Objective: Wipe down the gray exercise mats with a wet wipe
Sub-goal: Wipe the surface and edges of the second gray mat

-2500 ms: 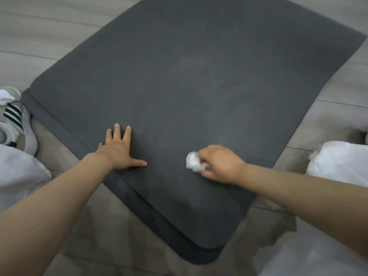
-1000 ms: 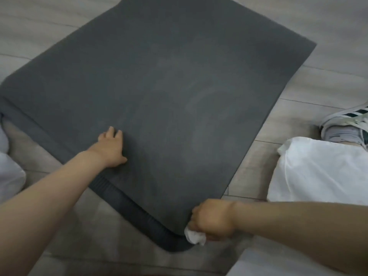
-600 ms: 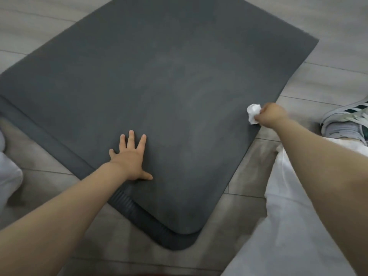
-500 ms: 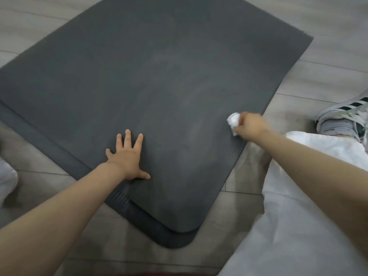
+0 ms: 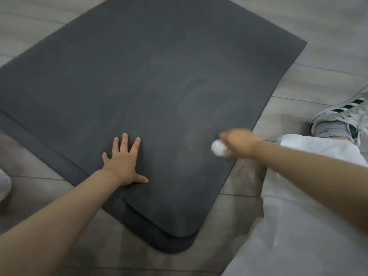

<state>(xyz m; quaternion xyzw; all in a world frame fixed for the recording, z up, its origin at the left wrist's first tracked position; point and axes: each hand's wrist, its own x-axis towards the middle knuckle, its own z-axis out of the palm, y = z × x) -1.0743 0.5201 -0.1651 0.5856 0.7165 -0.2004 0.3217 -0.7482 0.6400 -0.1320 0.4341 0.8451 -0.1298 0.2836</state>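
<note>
Right hand (image 5: 238, 143) slid nearer | grip clutching wipe (image 5: 218, 148) | left hand (image 5: 123, 162) flat on mat (image 5: 159, 76)

Dim, flat indoor light, no clear single source. Soft diffuse shadows only: faint dark patch on floor (image 5: 245, 176) under right forearm, soft shade beneath left arm near mat corner. No hard glare; pale matte sheen and faint smears across mat (image 5: 159, 86) centre. Right hand (image 5: 238, 143) and wet wipe (image 5: 218, 148) motion-blurred, outlines smeared. Left hand (image 5: 124, 162) fairly sharp. Wide-angle distortion: mat edges bow, forearms swell toward bottom corners. Overall image soft, slightly grainy, muted grey cast. Sneaker (image 5: 342, 118) at right edge slightly smeared.
</note>
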